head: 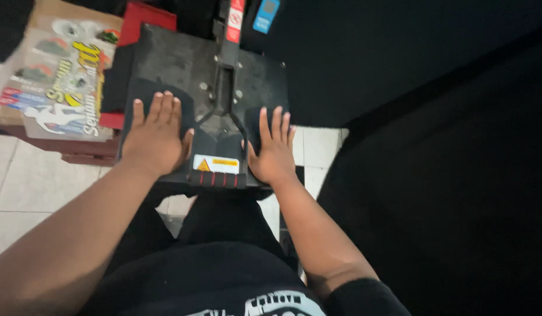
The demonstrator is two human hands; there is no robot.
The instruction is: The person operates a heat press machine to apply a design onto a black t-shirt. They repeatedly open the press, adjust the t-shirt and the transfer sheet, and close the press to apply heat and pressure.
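A flat, black, scuffed metal heat-press plate (165,64) fills the upper middle of the frame, lying level and seen from above. A black metal lever arm (224,88) runs down its centre line and ends at the near edge in a grip with red and black ribbing (218,179), just below a white and yellow warning sticker (216,164).

Both hands rest on top of this plate, one on each side of the lever arm. The left hand (156,137) lies palm down on the left half of the plate, fingers stretched forward and only slightly apart, the thumb angled in toward the lever arm. The right hand (274,152) lies palm down on the right half, close beside the lever arm, fingers spread a little and pointing up the frame. Neither hand grips anything; both are flat and open against the surface. The forearms come up from the lower corners of the frame and converge on the plate, the wrists roughly straight.

At the lower centre is the person's black printed shirt (224,281). In the upper left, beside the plate, lies a sheet of colourful printed graphics (60,82) on a brown wooden surface (77,153), with a red block (148,17) behind the plate's far left corner. Pale floor tiles (31,181) show at the left and between the arms. A large spread of black fabric (446,175) covers the right side of the frame.
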